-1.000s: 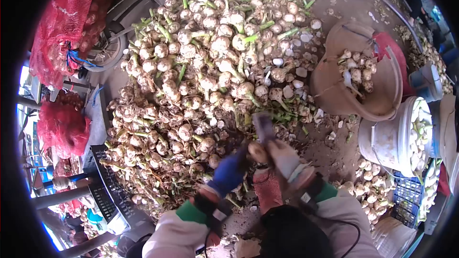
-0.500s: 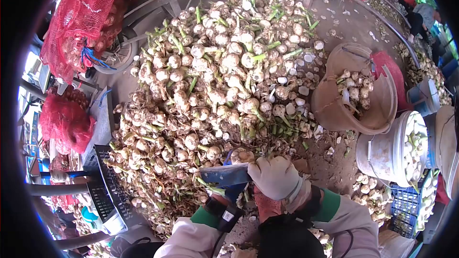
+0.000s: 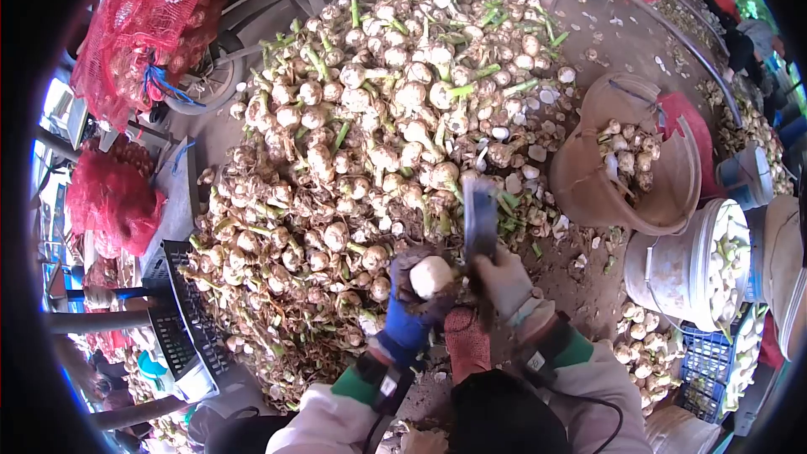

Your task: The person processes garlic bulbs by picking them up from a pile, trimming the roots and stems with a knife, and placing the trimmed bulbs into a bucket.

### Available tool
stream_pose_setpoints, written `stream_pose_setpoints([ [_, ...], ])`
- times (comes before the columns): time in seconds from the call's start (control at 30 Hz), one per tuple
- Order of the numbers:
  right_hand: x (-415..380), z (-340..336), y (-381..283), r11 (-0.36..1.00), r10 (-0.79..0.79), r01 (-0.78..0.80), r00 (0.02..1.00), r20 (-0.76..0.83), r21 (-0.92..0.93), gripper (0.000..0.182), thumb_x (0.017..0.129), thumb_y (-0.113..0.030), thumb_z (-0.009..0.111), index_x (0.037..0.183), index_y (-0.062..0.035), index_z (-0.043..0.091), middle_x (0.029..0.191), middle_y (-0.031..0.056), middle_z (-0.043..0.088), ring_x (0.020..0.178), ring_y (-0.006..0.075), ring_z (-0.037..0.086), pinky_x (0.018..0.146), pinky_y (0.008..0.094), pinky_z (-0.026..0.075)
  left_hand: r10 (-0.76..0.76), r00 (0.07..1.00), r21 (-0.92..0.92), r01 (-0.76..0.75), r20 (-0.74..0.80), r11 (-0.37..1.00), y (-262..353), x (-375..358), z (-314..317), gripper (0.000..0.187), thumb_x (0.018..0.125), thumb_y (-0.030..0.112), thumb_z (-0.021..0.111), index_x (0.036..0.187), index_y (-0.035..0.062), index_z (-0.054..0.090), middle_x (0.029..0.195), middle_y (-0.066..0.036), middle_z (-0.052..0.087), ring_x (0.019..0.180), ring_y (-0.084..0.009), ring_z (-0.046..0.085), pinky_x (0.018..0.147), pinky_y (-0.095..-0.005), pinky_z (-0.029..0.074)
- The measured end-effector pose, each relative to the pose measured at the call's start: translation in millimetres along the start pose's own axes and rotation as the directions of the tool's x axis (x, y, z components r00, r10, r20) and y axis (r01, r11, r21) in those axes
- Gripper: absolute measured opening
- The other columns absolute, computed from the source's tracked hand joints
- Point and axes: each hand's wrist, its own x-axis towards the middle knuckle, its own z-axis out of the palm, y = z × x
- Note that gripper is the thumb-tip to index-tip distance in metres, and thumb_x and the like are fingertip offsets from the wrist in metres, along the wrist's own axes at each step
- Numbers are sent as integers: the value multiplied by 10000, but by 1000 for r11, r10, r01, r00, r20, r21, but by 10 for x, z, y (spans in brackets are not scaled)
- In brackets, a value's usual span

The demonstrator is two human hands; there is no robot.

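My left hand [image 3: 409, 307], in a blue glove, grips a pale garlic bulb [image 3: 430, 275] with its cut end turned up. Beside it my right hand [image 3: 504, 279], in a whitish glove, holds a knife [image 3: 480, 217] whose broad blade points up and away, just right of the bulb. Both hands are low in the middle of the view, above my knee. A big heap of garlic bulbs with green stalks [image 3: 378, 134] lies right in front of them.
A brown tub [image 3: 664, 202] with some bulbs stands at right, a white bucket [image 3: 681, 273] of trimmed bulbs below it. Red mesh sacks [image 3: 143, 25] lie at upper left, a black crate [image 3: 181, 319] at lower left, loose bulbs [image 3: 643, 340] at lower right.
The knife blade swung from lying flat to the left to standing upright. The bulb in my left hand has come into plain view, its cut face up.
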Motion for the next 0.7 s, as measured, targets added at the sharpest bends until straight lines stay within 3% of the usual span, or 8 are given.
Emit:
stream_pose_setpoints([
  [0.07, -203, 96, -435, 868, -404, 359, 912, -66, -343, 163, 915, -135, 565, 1039, -37, 608, 835, 111, 645, 734, 177, 619, 663, 328, 490, -83, 996, 10, 83, -45, 996, 157, 35, -47, 442, 864, 7, 650, 1250, 81, 447, 1171, -101, 570, 966, -163, 621, 847, -288, 536],
  [0.1, -188, 58, -469, 510, -715, 561, 698, 42, -652, 151, 907, -152, 577, 1017, -53, 606, 807, 156, 636, 706, 312, 625, 646, 390, 493, -140, 986, -78, 133, -90, 988, 190, 27, -36, 368, 882, -10, 619, 1209, 71, 471, 1129, -102, 596, 974, -171, 623, 822, -284, 546],
  [0.3, -241, -500, 238, 613, -419, 262, 908, -25, -745, 161, 911, -164, 568, 1026, -58, 604, 808, 184, 634, 698, 334, 633, 658, 420, 501, -176, 972, -378, 223, 154, 898, -126, -100, 77, 621, 831, 108, 744, 1353, 64, 409, 1168, -144, 599, 1057, -255, 606, 930, -339, 505],
  [0.33, -244, -602, 271, 733, -325, 129, 929, -177, -668, 158, 919, -147, 552, 1031, -49, 605, 820, 188, 640, 703, 313, 644, 662, 404, 507, -30, 882, 291, -123, 471, 949, -13, -80, 107, 749, 770, 159, 809, 1373, 67, 376, 1258, -179, 555, 1101, -261, 586, 954, -388, 493],
  [0.47, -228, -901, -37, 662, -656, 343, 695, -294, -666, 162, 915, -70, 525, 1035, -2, 610, 830, 128, 671, 727, 176, 652, 650, 320, 503, -373, 843, 780, -86, 388, 619, -123, 113, -283, 830, 752, 229, 820, 1422, 22, 375, 1348, -170, 502, 1242, -307, 501, 1068, -392, 387],
  [0.53, -147, -957, -15, 665, -589, 204, 734, -338, -718, 177, 904, -71, 533, 1048, -8, 616, 820, 112, 669, 737, 164, 650, 653, 319, 502, -85, 941, 923, -300, 328, 241, -19, 527, -736, 779, 745, 295, 816, 1385, 42, 449, 1238, -157, 597, 1257, -311, 492, 1035, -399, 411],
  [0.6, -6, -969, 282, 741, -529, 320, 819, -220, -591, 187, 895, -101, 554, 1046, -10, 618, 827, 136, 666, 733, 209, 662, 660, 341, 507, -241, 965, 992, -117, 105, -36, -361, 574, -1342, 695, 745, 375, 800, 1301, 68, 520, 1008, -157, 669, 1108, -330, 575, 930, -414, 469],
  [0.7, 100, -548, 490, 843, -306, 219, 947, -102, -492, 250, 888, -176, 606, 1081, -18, 629, 888, 105, 681, 753, 174, 646, 712, 339, 510, -329, 939, 994, -109, 98, -15, -540, 656, -1693, 656, 773, 543, 727, 1174, 63, 532, 956, -146, 674, 928, -329, 622, 926, -450, 435],
])
